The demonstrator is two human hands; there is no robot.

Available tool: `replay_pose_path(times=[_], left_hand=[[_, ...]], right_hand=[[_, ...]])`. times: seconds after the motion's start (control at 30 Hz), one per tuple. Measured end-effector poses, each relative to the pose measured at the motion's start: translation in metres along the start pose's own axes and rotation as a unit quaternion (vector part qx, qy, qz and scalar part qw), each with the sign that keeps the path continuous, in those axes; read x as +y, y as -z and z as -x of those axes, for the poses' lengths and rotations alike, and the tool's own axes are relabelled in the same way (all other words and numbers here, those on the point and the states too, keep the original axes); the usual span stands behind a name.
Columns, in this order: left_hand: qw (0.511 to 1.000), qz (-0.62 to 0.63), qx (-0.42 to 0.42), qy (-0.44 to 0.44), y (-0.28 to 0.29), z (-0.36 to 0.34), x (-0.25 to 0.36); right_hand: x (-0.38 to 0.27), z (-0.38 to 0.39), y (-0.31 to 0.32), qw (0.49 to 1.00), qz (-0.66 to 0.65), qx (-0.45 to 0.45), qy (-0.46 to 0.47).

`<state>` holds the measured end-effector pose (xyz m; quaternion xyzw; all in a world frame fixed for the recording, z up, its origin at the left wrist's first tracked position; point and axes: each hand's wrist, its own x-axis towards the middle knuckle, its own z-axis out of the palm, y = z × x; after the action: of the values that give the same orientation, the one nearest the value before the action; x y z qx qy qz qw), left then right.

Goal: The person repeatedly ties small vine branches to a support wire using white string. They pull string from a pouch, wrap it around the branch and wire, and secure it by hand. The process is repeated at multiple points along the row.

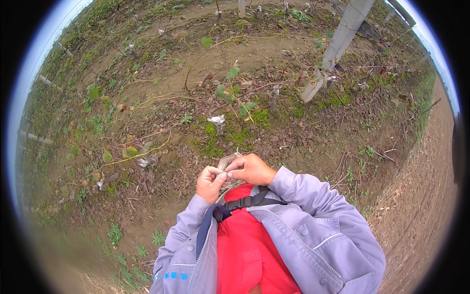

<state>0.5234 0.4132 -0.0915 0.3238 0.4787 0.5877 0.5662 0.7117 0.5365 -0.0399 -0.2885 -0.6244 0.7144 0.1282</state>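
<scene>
Left hand (210, 183) and right hand (253, 169) pinch pale strands (225, 161) between closed fingertips; one steady grip and small movements by the other should limit tangling. Beyond both hands stands a white-wrapped stub (217, 122); farther right, a concrete post (339, 48).

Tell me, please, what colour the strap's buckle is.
The buckle is black; it shows best in the head view.
</scene>
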Motion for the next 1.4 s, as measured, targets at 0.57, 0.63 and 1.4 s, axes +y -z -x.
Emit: replay_pose_path(times=[0.57,0.63,1.4], left_hand=[[0.945,-0.312,0.043,-0.089,-0.006,0.003,0.034],[0.959,-0.274,0.05,-0.054,-0.008,-0.006,0.036],[0.968,-0.238,-0.074,-0.021,-0.018,-0.027,0.032]], right_hand=[[0.02,0.005,0.02,0.986,0.16,0.019,0.042],[0.015,0.009,0.023,0.997,0.032,-0.061,0.018],[0.007,0.003,0.023,0.953,-0.287,-0.075,-0.053]])
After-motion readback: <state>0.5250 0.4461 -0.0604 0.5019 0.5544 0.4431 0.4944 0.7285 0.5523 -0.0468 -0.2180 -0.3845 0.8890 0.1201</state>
